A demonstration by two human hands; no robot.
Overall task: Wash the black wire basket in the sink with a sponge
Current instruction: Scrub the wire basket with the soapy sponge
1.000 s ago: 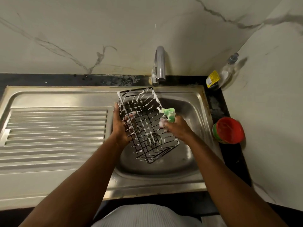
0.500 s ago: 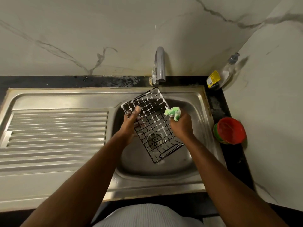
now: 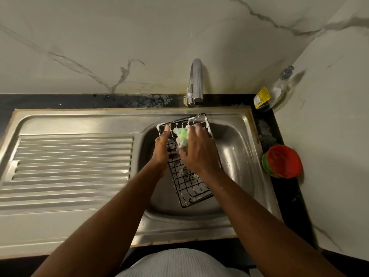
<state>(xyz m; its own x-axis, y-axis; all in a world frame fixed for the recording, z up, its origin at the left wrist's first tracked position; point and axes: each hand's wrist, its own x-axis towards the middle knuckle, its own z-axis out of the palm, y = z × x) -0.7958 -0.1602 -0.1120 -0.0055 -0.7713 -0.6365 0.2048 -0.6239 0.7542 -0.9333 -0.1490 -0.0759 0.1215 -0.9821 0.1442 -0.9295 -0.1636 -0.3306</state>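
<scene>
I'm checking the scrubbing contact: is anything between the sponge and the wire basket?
Nothing visible. The right hand presses the green sponge straight onto the basket at its far end, while the left hand grips its left edge.

Black wire basket [image 3: 191, 188], green sponge [image 3: 182, 134]

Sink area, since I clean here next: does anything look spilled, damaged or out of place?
Nothing is spilled. The black counter strip behind the sink is blotched whitish beside the tap, likely staining or wear. The basket is tilted only because the left hand holds it.
</scene>
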